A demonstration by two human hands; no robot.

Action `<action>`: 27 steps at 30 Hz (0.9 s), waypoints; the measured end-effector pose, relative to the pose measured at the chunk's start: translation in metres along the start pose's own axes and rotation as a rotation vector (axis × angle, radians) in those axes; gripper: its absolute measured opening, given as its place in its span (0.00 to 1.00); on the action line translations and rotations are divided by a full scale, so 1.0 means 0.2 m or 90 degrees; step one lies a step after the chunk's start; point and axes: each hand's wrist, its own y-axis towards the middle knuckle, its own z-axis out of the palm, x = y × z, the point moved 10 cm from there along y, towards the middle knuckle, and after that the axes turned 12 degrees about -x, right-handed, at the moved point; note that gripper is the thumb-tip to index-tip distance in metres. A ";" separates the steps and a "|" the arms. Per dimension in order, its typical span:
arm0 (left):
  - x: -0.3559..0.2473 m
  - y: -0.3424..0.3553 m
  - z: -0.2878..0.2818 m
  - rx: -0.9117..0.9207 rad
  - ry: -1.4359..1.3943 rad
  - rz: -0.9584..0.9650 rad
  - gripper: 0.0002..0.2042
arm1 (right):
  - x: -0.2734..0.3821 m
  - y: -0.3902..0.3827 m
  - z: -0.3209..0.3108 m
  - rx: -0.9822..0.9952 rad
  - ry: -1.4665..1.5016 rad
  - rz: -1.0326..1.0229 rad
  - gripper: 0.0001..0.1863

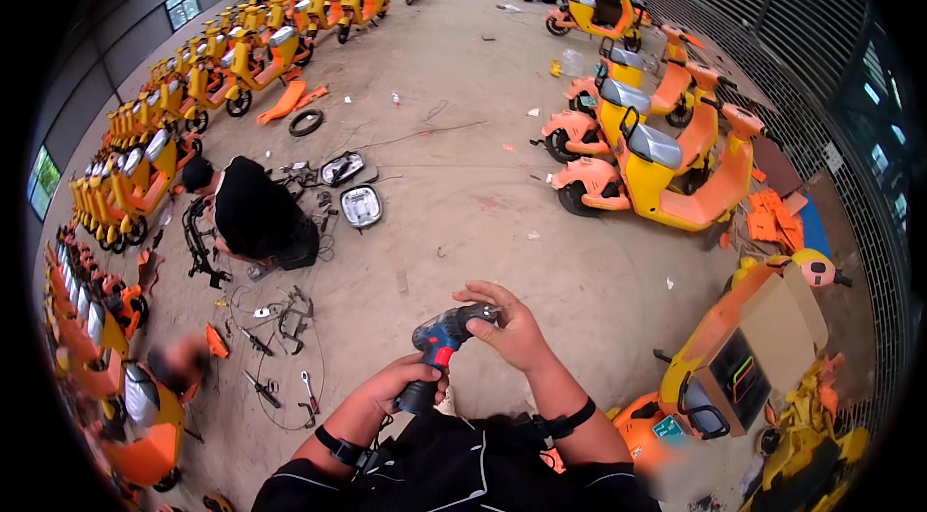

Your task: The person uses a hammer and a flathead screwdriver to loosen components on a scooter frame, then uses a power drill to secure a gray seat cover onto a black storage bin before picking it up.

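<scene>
A blue and black cordless drill [439,340] with a red patch on its side is held up in front of my body. My left hand [398,381] is wrapped round its grip, just above the black battery base. At the front end, the fingers of my right hand [512,327] curve over the dark chuck, with the thumb against it. Any bit in the chuck is hidden from view. Black straps circle both of my wrists or forearms.
At left, a person in black [261,213] crouches by scooter parts. Cables, a ratchet wrench [307,391] and loose parts lie nearby. Yellow-orange scooters [666,169] line both sides. An open cardboard box [739,372] rests on a scooter at right; a tyre [306,122] lies farther off.
</scene>
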 end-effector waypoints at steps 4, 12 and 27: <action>-0.32 0.40 0.26 0.118 0.038 -0.076 0.14 | 0.20 0.43 -0.30 -0.018 -0.035 -0.115 0.34; -1.02 1.37 0.71 0.209 0.032 -0.026 0.13 | 0.58 1.30 -0.98 -0.121 -0.117 -0.380 0.24; -2.33 2.58 0.84 -0.026 0.689 0.328 0.35 | 0.47 3.11 -1.26 0.202 -0.211 -0.100 0.08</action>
